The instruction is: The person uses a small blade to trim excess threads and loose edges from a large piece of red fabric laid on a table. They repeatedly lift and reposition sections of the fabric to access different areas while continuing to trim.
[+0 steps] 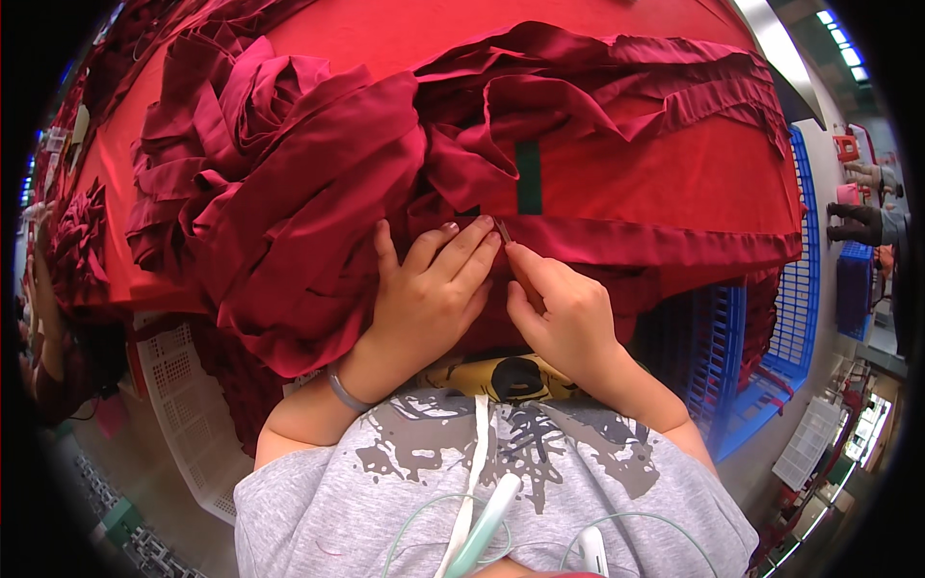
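Observation:
My left hand [429, 289] lies flat on the maroon satin fabric [328, 183], its fingers stretched out and pressing the cloth down. Close beside its fingertips, my right hand [568, 313] is closed around a small metal tool [503, 231]. Only the thin pointed tip shows, so I cannot tell whether it is snips or tweezers. That tip is at the edge of a long maroon fabric strip [655, 241], which runs off to the right. A big crumpled heap of the same satin rises on the left, and more gathered folds [597, 82] stretch along the back.
A red cloth [385, 34] covers the table, with a dark green strip [529, 178] on it. Blue plastic crates [718, 356] stand at the right and a white perforated basket [188, 414] at the left, both by the table edge. Other people's hands [858, 222] show at far right.

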Demonstrator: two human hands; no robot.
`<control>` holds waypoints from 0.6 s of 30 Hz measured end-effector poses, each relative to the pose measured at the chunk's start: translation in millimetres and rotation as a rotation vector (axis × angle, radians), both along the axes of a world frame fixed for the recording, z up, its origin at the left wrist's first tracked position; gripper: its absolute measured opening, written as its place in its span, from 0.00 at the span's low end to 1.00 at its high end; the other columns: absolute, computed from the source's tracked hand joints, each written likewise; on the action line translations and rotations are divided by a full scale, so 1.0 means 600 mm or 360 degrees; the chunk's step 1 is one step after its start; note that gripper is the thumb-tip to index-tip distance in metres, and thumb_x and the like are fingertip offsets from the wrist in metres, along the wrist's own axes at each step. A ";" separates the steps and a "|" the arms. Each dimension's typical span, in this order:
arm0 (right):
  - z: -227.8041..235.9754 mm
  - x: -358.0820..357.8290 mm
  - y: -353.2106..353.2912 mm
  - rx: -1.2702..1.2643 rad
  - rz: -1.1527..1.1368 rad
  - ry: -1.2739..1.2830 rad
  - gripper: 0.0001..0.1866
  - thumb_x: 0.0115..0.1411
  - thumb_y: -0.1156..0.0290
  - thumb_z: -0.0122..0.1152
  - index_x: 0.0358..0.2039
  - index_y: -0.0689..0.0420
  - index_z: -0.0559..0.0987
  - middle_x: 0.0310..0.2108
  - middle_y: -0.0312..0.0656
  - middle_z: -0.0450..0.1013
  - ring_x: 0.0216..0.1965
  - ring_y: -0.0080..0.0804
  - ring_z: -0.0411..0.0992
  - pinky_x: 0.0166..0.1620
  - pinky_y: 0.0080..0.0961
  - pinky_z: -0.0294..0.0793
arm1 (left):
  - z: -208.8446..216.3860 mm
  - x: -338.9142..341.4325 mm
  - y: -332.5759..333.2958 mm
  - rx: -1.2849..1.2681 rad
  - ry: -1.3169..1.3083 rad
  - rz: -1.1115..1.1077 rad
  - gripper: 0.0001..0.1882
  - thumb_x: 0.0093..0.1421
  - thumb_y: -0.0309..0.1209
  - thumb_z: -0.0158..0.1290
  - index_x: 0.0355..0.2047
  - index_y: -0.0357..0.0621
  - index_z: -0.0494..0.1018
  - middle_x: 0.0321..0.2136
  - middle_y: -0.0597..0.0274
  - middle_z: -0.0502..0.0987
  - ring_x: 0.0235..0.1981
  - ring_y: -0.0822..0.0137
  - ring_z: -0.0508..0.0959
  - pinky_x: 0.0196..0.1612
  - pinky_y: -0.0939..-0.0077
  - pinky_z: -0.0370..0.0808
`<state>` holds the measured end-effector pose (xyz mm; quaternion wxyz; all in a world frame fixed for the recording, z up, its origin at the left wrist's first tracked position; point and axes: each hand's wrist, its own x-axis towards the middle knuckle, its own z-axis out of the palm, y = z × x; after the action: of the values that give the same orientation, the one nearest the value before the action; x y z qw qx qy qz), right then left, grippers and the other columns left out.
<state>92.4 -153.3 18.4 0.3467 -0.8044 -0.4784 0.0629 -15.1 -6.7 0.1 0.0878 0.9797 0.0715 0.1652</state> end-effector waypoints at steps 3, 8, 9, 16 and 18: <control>0.012 -0.008 0.004 -0.0170 -0.0058 -0.0166 0.20 0.53 0.75 0.59 0.48 0.62 0.76 0.22 0.41 0.71 0.20 0.36 0.73 0.24 0.30 0.73 | 0.001 0.001 -0.001 -0.0003 -0.0018 0.0006 0.22 0.52 0.38 0.57 0.50 0.54 0.75 0.54 0.75 0.73 0.48 0.69 0.72 0.61 0.31 0.47; 0.001 -0.004 0.008 -0.0080 -0.0069 -0.0158 0.19 0.54 0.75 0.60 0.48 0.63 0.76 0.21 0.42 0.70 0.20 0.37 0.73 0.24 0.29 0.73 | -0.001 0.001 -0.002 0.0030 -0.0024 0.0026 0.23 0.51 0.36 0.57 0.50 0.54 0.75 0.54 0.75 0.73 0.48 0.69 0.72 0.61 0.31 0.47; -0.006 -0.002 0.008 -0.0018 -0.0077 -0.0096 0.19 0.55 0.75 0.60 0.48 0.64 0.76 0.22 0.42 0.71 0.20 0.38 0.73 0.24 0.29 0.74 | -0.002 0.001 -0.002 0.0034 -0.0029 0.0032 0.23 0.51 0.36 0.57 0.50 0.54 0.75 0.54 0.75 0.73 0.48 0.70 0.72 0.61 0.31 0.48; 0.003 0.030 0.003 0.0468 -0.0485 -0.0109 0.16 0.57 0.78 0.61 0.47 0.64 0.78 0.27 0.48 0.75 0.24 0.39 0.76 0.27 0.31 0.75 | 0.001 0.002 -0.003 -0.0015 0.0010 0.0022 0.24 0.50 0.36 0.58 0.50 0.57 0.75 0.54 0.75 0.72 0.49 0.69 0.71 0.60 0.29 0.48; 0.020 0.011 -0.011 0.0128 -0.0188 -0.0157 0.17 0.54 0.76 0.62 0.45 0.61 0.79 0.20 0.42 0.70 0.18 0.36 0.71 0.22 0.31 0.71 | -0.003 0.001 -0.005 -0.0060 0.0024 0.0041 0.25 0.50 0.37 0.59 0.51 0.60 0.74 0.55 0.76 0.71 0.49 0.69 0.71 0.61 0.28 0.45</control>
<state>99.1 -159.6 30.5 0.3580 -0.8187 -0.4486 -0.0166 -14.6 -9.9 -1.5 0.1035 0.9781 0.0877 0.1576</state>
